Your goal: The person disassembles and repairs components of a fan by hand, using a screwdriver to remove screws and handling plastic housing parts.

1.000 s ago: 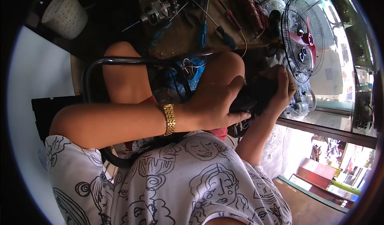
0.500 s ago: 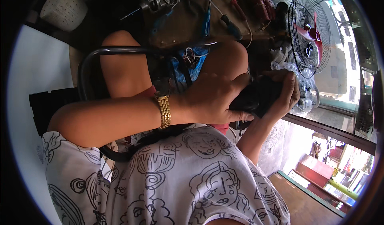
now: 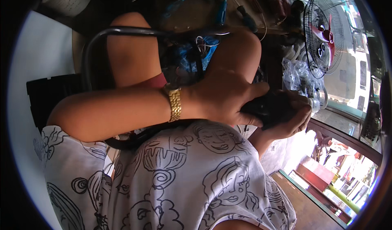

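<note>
head cam | fisheye, looks down | close on lap | single view

Brown tabletop (image 3: 196, 15), cluttered. Blue-handled screwdriver (image 3: 221, 11), second dark-handled screwdriver (image 3: 247, 19), thin wires lying on it. Table fan (image 3: 324, 36) stands at right end.

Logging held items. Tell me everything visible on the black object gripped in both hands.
The black object is a dark, matte, rounded lump, plastic by its look, mostly hidden. It sits over the person's lap, just right of picture centre. The left hand clamps its near side, thumb under and fingers over; the right hand cups its far end from below. Only a strip between the hands shows, so its full shape, parts and any openings cannot be made out. It lies roughly level.
</note>
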A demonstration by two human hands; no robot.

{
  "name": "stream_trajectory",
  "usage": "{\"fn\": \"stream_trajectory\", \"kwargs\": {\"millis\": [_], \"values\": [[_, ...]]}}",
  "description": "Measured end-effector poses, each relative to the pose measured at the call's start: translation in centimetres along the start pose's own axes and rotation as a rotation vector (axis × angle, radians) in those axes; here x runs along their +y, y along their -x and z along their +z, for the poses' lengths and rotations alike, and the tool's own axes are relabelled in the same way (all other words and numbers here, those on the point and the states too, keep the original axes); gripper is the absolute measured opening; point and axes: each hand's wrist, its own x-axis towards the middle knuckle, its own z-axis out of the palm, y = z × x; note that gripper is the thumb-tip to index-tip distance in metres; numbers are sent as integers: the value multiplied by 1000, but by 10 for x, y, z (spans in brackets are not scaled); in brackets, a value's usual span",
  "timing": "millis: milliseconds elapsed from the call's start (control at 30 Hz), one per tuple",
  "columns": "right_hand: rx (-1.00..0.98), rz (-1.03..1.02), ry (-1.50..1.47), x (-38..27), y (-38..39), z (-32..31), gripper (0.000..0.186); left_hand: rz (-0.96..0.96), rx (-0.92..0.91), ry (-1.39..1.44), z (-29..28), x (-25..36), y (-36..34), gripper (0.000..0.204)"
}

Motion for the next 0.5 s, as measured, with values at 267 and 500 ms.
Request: {"fn": "stream_trajectory", "kwargs": {"millis": [267,500], "values": [[256,151,-468,17,17,-17,37,-23,-111,44,-3,1,1,57],[73,30,-148,-7,5,10,37,-19,-109,45,2,-2,3,56]]}}
